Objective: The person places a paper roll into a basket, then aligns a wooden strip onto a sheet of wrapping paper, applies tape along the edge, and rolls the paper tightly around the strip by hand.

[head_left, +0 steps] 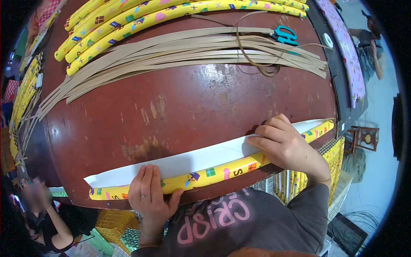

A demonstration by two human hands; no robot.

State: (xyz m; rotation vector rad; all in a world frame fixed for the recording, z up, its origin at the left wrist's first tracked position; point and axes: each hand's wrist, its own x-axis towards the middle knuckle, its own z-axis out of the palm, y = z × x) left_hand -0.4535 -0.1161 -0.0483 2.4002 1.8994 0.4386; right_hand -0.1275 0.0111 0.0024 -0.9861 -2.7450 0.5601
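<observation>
A partly rolled sheet of yellow wrapping paper point(222, 172) lies along the near edge of the table, printed with gifts and letters. Its white inner side point(188, 159) shows as a strip beyond the roll. My left hand point(150, 192) rests across the roll toward its left end, fingers stretched flat onto the white strip and thumb apart on the near side. Nearer the right end, my right hand point(284, 143) is closed over the paper with bent fingers at the white edge; its thumb is mostly hidden.
Finished yellow rolls point(180, 17) lie at the far side of the dark red table point(192, 103). Closer in are brown paper strips point(141, 60) and teal-handled scissors point(285, 36). A pink roll point(342, 51) lies at right. Other people point(55, 222) are at the sides.
</observation>
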